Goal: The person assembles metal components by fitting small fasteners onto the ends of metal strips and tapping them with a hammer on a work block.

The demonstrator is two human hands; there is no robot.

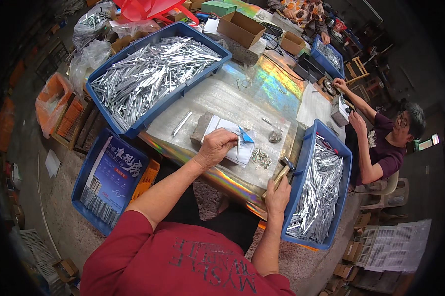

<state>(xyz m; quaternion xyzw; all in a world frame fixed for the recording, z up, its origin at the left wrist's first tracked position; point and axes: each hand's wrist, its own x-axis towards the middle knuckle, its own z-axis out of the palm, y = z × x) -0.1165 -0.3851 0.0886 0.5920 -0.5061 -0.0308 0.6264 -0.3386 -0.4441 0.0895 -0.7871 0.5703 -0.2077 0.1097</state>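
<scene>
My left hand (217,148) is closed in a pinch on a thin silvery metal strip (239,149). The strip lies over white paper (246,154) spread on a grey block (201,129), and a bright blue scrap (245,135) shows beside my fingertips. To the right, my right hand (278,196) grips a hammer (283,172) by its handle near the table's front edge, its dark head pointing away from me. Between the hands lies a small pile of metal pins (262,159). Just beyond it is a round cluster of small metal bits (275,136). A single metal strip (182,124) rests farther left.
Blue bins of silvery metal strips stand at the left (133,129) and right (348,167). Lower left, another blue bin (79,190) holds a printed blue sheet. Cardboard boxes (241,28) sit at the back. A co-worker (392,140) works at the right side.
</scene>
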